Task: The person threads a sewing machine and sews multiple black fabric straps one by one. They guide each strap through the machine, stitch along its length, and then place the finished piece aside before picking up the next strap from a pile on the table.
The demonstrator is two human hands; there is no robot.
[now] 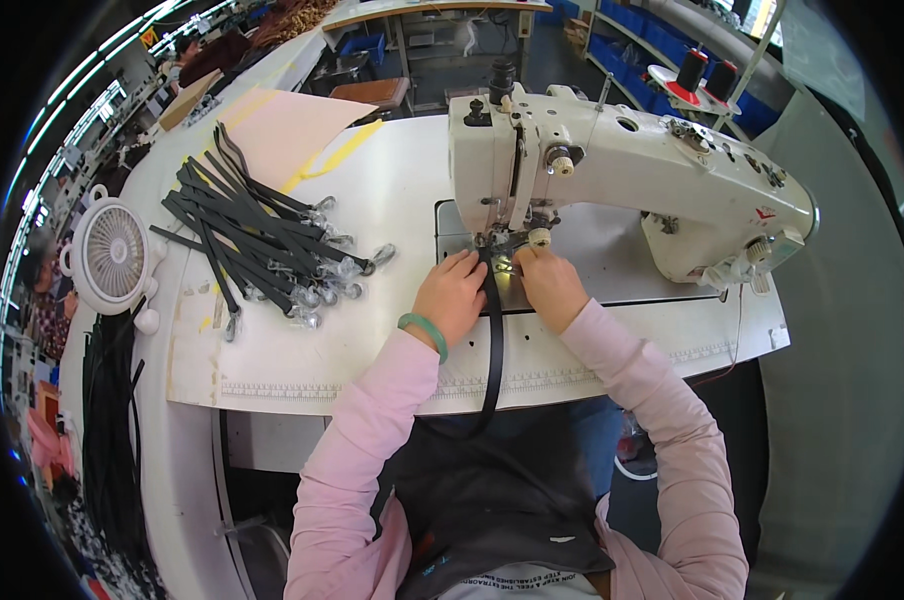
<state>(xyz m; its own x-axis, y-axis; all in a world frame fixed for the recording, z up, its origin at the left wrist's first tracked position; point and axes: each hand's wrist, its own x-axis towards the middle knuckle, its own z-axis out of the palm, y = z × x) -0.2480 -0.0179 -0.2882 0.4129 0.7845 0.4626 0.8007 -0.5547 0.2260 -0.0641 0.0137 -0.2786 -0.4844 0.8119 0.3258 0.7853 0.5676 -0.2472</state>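
A white industrial sewing machine (612,150) stands on a white table with a metal bed plate around its needle. My left hand (450,298) is at the left of the presser foot, fingers bent against a long black strap (493,340), which runs from under the needle area down over the table's front edge. My right hand (550,285) is just right of the foot, fingers curled close to the needle; what they grip is hidden. Left of the machine lies a loose pile of black straps (242,235) with clear-wrapped pieces at their ends.
A white fan (112,250) stands at the left, above a hanging bundle of black straps (107,420). A pink sheet (292,135) lies behind the pile. Thread spools (692,75) are at the back right. Another person (47,275) is at the far left.
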